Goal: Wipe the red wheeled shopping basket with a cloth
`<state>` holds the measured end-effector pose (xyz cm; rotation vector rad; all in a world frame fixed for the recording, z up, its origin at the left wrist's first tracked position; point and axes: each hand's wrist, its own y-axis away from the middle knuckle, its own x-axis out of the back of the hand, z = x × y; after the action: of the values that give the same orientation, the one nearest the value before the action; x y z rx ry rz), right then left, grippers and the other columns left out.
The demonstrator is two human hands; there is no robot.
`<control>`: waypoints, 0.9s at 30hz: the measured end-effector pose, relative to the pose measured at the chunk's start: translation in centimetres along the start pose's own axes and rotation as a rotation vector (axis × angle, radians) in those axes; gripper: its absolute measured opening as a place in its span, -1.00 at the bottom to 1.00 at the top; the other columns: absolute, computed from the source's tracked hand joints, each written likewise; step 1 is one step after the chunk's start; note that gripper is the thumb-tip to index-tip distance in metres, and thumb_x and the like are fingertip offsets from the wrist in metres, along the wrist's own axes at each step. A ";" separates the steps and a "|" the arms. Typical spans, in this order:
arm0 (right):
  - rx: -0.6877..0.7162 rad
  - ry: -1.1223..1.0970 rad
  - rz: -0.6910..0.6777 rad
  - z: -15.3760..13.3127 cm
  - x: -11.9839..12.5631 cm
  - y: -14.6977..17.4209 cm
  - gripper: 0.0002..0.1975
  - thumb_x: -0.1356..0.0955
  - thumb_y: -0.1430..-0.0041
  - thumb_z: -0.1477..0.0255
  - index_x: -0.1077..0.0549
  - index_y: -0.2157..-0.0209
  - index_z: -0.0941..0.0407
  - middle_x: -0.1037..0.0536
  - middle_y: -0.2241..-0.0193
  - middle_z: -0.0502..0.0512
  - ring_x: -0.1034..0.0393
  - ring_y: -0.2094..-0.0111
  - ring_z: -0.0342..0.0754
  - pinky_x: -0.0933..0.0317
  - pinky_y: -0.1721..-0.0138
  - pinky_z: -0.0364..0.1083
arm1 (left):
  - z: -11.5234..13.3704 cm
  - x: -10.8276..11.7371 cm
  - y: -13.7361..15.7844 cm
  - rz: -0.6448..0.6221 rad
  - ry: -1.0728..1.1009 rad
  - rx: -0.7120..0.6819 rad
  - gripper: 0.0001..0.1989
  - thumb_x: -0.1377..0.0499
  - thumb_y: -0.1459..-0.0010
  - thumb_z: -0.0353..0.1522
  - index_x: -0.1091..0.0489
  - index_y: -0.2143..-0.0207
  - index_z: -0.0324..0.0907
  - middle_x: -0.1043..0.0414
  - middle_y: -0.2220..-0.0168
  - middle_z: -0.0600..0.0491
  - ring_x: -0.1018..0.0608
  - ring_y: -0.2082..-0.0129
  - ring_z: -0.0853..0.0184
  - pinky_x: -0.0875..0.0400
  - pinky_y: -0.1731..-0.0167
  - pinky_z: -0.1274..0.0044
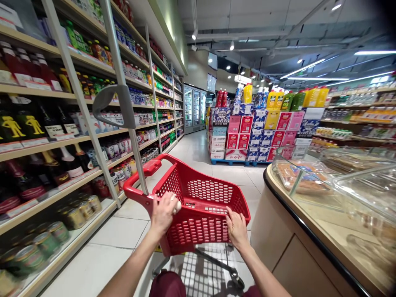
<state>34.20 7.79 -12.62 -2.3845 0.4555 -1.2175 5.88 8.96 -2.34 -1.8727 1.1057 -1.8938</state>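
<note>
A red plastic shopping cart (201,225) with perforated sides stands right in front of me, and its basket shows bare floor through the slots. My left hand (163,212) is at the near rim, on the handle side, with its fingers closed around a small whitish thing (177,206). Most of that thing is hidden by the fingers, so its kind is unclear. My right hand (237,227) grips the rim toward the cart's other end, fingers hooked over the edge. A grey pole with a looped grip (117,105) rises from the cart's handle end.
Shelves of bottles and cans (77,136) line the left side. On the right is a curved counter (278,231) with clear covers over packaged food. Stacked drink cartons (238,136) stand on blue pallets ahead. Tiled floor (194,152) runs toward glass-door fridges (194,107).
</note>
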 end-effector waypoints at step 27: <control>-0.001 0.069 0.000 -1.2 0.9 0.4 -0.57 -0.02 -0.23 0.30 -0.28 -0.01 0.12 -0.43 0.12 0.12 -0.25 0.07 -0.06 0.13 -0.10 0.10 | -2.2 -0.6 0.0 0.184 -0.048 -0.144 -0.68 0.07 -0.11 -0.45 -0.37 0.14 -0.13 -0.39 0.05 -0.06 -0.40 0.03 0.26 -0.06 -0.08 0.27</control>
<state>33.65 6.76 -11.58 -2.3492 0.4773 -1.3034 3.92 10.08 -2.54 -1.8087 1.3799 -1.7005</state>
